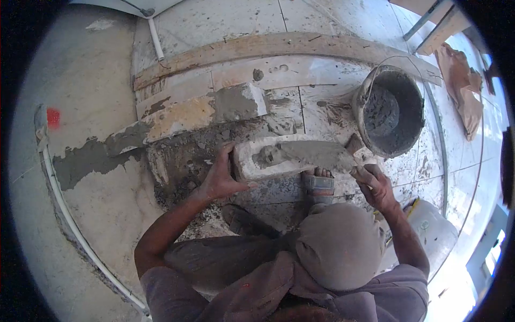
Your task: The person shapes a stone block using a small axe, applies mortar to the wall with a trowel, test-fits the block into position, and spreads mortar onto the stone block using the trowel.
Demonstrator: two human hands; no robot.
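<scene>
My left hand [221, 180] grips the left end of a pale block [249, 161], thumb along its near side. My right hand [377, 188] is closed round the handle of a trowel [322, 152]. The mortar-smeared blade lies over the upper face of the block, where a patch of grey mortar [265, 156] shows. Beyond the block, a low row of blocks [179, 119] with grey mortar at its joints runs down to the left. Right of the block stands a black bucket [416, 115] with wet grey mortar inside.
A long wooden plank [257, 48] crosses the floor at the back. A white pipe [70, 201] curves along the left. Crumpled brown paper [466, 96] lies at the right, and a whitish sack [432, 228] is beside my right forearm. A sandalled foot [320, 182] is below the block.
</scene>
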